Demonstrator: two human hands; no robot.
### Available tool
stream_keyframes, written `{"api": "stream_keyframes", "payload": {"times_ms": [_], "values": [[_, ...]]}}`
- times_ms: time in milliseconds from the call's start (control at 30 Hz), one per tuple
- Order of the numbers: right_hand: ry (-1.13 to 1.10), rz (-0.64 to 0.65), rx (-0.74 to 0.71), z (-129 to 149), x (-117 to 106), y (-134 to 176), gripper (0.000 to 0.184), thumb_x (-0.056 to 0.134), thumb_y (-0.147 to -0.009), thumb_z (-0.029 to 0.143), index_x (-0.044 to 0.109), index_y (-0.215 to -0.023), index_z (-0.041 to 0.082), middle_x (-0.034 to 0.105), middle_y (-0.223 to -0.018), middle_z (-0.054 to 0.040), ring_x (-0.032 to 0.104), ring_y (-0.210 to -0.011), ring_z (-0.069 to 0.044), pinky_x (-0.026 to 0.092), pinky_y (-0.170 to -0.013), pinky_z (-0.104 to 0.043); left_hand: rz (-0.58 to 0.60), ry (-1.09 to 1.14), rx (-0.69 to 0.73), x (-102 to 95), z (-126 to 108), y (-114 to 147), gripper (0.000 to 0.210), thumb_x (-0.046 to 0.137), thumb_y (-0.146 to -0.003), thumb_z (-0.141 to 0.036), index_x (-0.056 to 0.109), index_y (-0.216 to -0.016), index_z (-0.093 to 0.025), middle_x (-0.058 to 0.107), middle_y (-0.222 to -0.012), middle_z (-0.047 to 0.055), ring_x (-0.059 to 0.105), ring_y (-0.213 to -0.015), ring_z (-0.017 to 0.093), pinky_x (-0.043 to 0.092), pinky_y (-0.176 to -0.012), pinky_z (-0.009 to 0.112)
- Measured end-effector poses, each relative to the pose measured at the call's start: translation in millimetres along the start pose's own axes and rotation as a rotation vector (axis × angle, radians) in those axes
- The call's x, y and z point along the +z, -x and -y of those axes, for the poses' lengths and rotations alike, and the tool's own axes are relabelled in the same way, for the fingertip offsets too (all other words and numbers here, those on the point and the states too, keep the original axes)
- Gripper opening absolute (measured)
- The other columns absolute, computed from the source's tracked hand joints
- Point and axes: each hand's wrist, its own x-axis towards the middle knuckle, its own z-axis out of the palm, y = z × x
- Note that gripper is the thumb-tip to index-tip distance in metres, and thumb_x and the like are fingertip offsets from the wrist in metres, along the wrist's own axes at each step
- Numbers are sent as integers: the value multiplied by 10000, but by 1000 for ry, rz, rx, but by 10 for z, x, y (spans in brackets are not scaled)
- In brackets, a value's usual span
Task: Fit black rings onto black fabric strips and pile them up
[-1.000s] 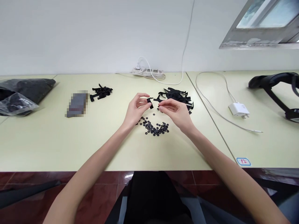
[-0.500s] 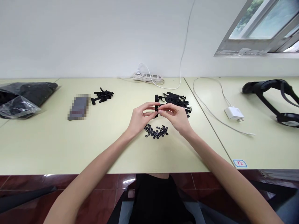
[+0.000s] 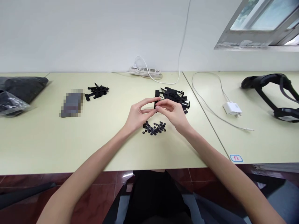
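Note:
Between my fingertips a short black strap (image 3: 157, 94) is held upright over the table. My left hand (image 3: 138, 114) pinches it from the left side. From the right, my right hand (image 3: 172, 112) grips it with thumb and forefinger pressed close together; whether a small piece sits under those fingertips is hidden. Just below the hands lies a scatter of small black ring-shaped discs (image 3: 154, 130). A loose pile of black straps (image 3: 175, 95) rests behind my right hand.
Farther left are a smaller heap of black straps (image 3: 99, 91), a blurred dark phone-like slab (image 3: 72, 104) and a black item in a plastic bag (image 3: 23, 90). A power strip (image 3: 146, 71) lies by the wall. A white charger (image 3: 232, 108) with cable and a black headset (image 3: 259, 85) are at right.
The view has shifted slightly, so the table items sit a little higher and farther left. Both hands stay together on the strap, with the right fingertips slightly shifted along it.

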Motion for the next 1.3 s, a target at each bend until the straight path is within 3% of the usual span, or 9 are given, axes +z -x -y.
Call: {"api": "stream_keyframes", "payload": {"times_ms": [200, 333, 433, 500, 567, 800, 1067, 1233, 1300], "values": [[-24, 6, 14, -42, -10, -17, 244, 901, -853, 398, 783, -995, 239, 779, -968, -32, 765, -998, -230, 627, -1057, -472, 38, -31, 36, -15, 45, -3, 373, 754, -998, -285, 769, -1370, -278, 753, -1444, 69, 711, -1348, 292, 675, -1089, 465], [-10, -13, -65, -48, -14, -23, 214, 887, -871, 413, 804, -973, 244, 797, -1008, -35, 773, -995, -231, 643, -1042, -474, 23, -35, 60, -29, 33, -17, 476, 751, -987, -267, 686, -1455, -330, 692, -1524, 69, 645, -1431, 290, 680, -1023, 398], [8, -44, -94, -27, -11, -13, 220, 896, -865, 416, 802, -970, 248, 805, -1002, -34, 779, -975, -232, 655, -1023, -475, -51, -87, 44, -69, 6, -44, 391, 772, -982, -292, 708, -1367, -311, 738, -1408, 71, 721, -1239, 234, 660, -985, 380], [27, -68, -106, -10, -9, -5, 204, 909, -848, 390, 789, -924, 244, 792, -944, -26, 777, -926, -224, 667, -984, -462, -48, -150, 15, -107, -2, -65, 215, 787, -983, -341, 773, -1181, -259, 790, -1221, 65, 742, -1073, 202, 641, -958, 378], [52, -81, -114, 2, -10, 0, 177, 908, -842, 360, 786, -888, 241, 781, -909, -20, 775, -898, -218, 672, -962, -450, -17, -196, -9, -141, 0, -82, 166, 792, -980, -382, 798, -1053, -233, 805, -1110, 63, 742, -1001, 195, 627, -924, 377], [98, -89, -95, 15, -19, 9, 132, 900, -827, 341, 818, -850, 240, 813, -906, -25, 794, -882, -228, 687, -921, -447, -15, -274, 40, -172, 4, -90, 140, 784, -969, -365, 806, -1003, -231, 813, -1038, 51, 735, -928, 181, 601, -837, 349], [255, -112, -199, 69, 30, 70, 59, 830, -882, 291, 821, -846, 246, 834, -906, -16, 798, -863, -218, 700, -923, -422, -12, -280, 26, -180, 30, -97, 120, 774, -944, -334, 806, -980, -224, 804, -1002, 45, 729, -908, 170, 599, -802, 321], [338, -31, -237, -61, -5, 15, 89, 751, -962, 274, 820, -1011, 247, 831, -1010, -33, 789, -918, -218, 675, -958, -426, -21, -302, 9, -200, 59, -101, 107, 762, -936, -330, 777, -940, -224, 783, -980, 38, 724, -898, 168, 584, -778, 308], [473, 28, -256, -146, -37, -23, 128, 715, -997, 247, 817, -1073, 247, 816, -1075, -53, 771, -958, -229, 645, -961, -432, -41, -318, -7, -226, 81, -113, 121, 759, -932, -345, 768, -938, -225, 783, -996, 42, 725, -910, 176, 573, -764, 307]]}}
